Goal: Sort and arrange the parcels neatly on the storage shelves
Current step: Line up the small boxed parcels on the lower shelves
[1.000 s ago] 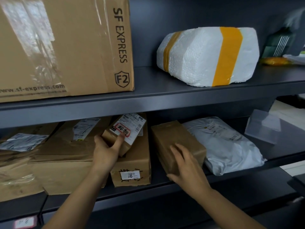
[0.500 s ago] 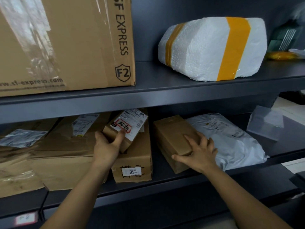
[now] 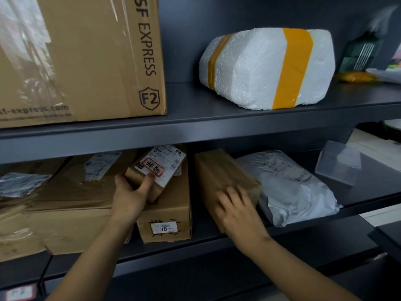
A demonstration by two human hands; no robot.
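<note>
On the lower shelf (image 3: 217,242) my left hand (image 3: 130,196) grips a small brown box with a white label (image 3: 158,168), thumb on the label. That box sits tilted on top of a longer cardboard box (image 3: 169,216). To the right lies a plain brown parcel (image 3: 221,172), angled toward the back. My right hand (image 3: 238,211) rests on its near end with the fingers spread; the hand is blurred. A grey poly bag (image 3: 288,187) lies against the parcel's right side.
A large SF Express carton (image 3: 76,57) and a white foam parcel with yellow tape (image 3: 267,68) stand on the upper shelf (image 3: 195,127). Flat crumpled cardboard parcels (image 3: 71,192) fill the lower left. A clear plastic box (image 3: 338,164) sits at the lower right.
My right hand has slid from the plain parcel's right side back to its near end. My left hand keeps its hold on the small labelled box, thumb now on the label.
</note>
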